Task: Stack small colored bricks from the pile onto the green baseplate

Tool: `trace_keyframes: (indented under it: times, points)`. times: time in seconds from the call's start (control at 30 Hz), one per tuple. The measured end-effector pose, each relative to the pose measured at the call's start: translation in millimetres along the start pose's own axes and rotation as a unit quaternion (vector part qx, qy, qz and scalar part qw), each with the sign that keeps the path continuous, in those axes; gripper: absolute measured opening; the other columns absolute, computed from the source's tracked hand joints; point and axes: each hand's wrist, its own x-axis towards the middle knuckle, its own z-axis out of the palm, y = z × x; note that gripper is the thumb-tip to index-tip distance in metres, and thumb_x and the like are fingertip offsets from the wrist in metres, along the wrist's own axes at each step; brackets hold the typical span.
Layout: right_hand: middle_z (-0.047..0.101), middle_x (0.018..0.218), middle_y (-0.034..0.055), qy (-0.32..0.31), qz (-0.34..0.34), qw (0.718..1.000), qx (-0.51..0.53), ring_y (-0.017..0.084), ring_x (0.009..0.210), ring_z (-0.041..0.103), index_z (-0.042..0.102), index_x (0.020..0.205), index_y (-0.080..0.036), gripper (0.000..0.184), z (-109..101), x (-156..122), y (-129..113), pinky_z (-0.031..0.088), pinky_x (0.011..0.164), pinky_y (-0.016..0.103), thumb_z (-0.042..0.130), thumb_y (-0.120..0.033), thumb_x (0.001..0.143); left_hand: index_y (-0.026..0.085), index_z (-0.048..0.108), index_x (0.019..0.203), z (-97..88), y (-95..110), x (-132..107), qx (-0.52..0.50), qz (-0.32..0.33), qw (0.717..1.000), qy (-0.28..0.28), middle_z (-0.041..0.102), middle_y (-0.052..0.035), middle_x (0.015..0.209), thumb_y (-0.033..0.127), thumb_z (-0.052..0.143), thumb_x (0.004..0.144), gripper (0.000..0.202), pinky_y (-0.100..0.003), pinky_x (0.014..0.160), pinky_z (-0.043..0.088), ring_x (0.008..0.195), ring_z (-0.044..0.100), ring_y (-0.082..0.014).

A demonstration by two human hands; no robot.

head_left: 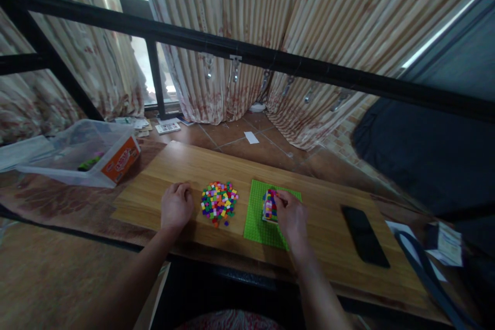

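Observation:
A small block structure of many-coloured building bricks stands on a green studded baseplate. My right hand reaches over the plate's right part, thumb and finger pinched on a brick at the structure's upper right edge; the fingers hide part of that brick. To the left lies a loose pile of small coloured bricks, with a few strays at its near side. Beside the pile, my left hand rests on the wooden board with its fingers curled in, and nothing shows in it.
A clear plastic box with an orange label stands at the left, a few coloured pieces inside. On the right of the board lies a black phone. A dark metal rail with hanging clips crosses beyond the board, before striped curtains.

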Motion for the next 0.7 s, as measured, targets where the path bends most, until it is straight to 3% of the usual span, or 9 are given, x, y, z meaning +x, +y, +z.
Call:
trace_keyframes:
  times: [0.27, 0.7]
  points:
    - [0.077, 0.087, 0.008, 0.009, 0.069, 0.997, 0.042, 0.024, 0.077, 0.072, 0.072, 0.102, -0.019, 0.033, -1.0, 1.9, -0.6, 0.055, 0.075, 0.038, 0.051, -0.039, 0.087, 0.017, 0.07, 0.099, -1.2, 1.3, -0.4, -0.003, -0.001, 1.0, -0.009, 0.069, -0.0146, 0.105, 0.021, 0.043, 0.086, 0.03, -0.045, 0.092, 0.051, 0.101, 0.063, -0.0293]
    - [0.076, 0.077, 0.0078, 0.054, 0.075, 0.995, 0.045, 0.024, 0.071, 0.072, 0.071, 0.096, -0.019, 0.032, 3.2, 3.3, -5.0, 0.054, 0.069, 0.037, 0.052, -0.043, 0.086, 0.02, 0.07, 0.095, -0.6, 1.1, -0.4, -0.01, -0.008, 1.0, -0.005, 0.069, -0.0119, 0.102, 0.021, 0.044, 0.085, 0.028, -0.042, 0.092, 0.05, 0.099, 0.063, -0.0272]
